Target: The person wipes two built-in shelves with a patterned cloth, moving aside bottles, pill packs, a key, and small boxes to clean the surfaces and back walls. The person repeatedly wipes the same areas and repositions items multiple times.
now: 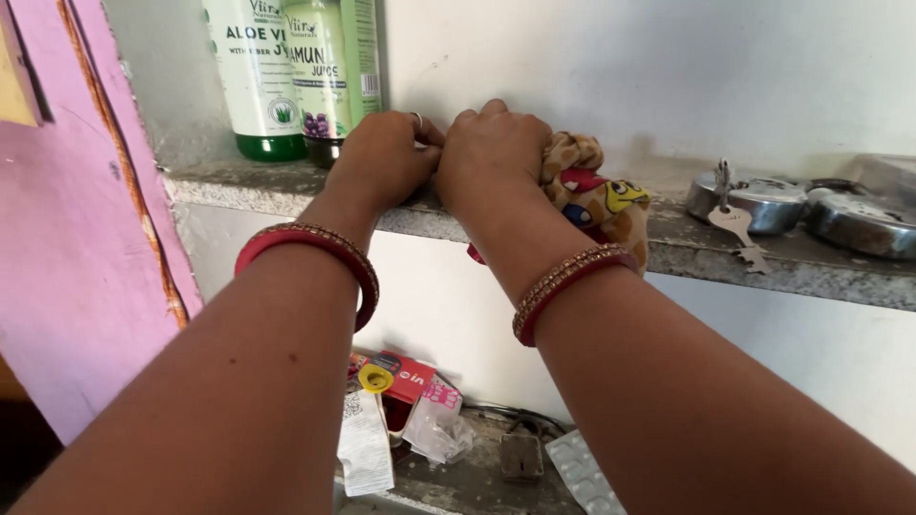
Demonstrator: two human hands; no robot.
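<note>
Soft patterned cloth (596, 195) crumpled in right hand's (496, 153) clamped grip; left hand (382, 157) curled, contents hidden.

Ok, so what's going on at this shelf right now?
A person has both hands up on a stone shelf. The right hand presses a patterned brown cloth onto it; the left hand rests alongside, near two juice bottles. A steel padlock with keys lies farther right. Blister packs and cartons sit on the lower shelf.

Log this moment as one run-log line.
left hand: on stone shelf | right hand: gripping patterned cloth | nearby: two bottles, padlock with key
</note>
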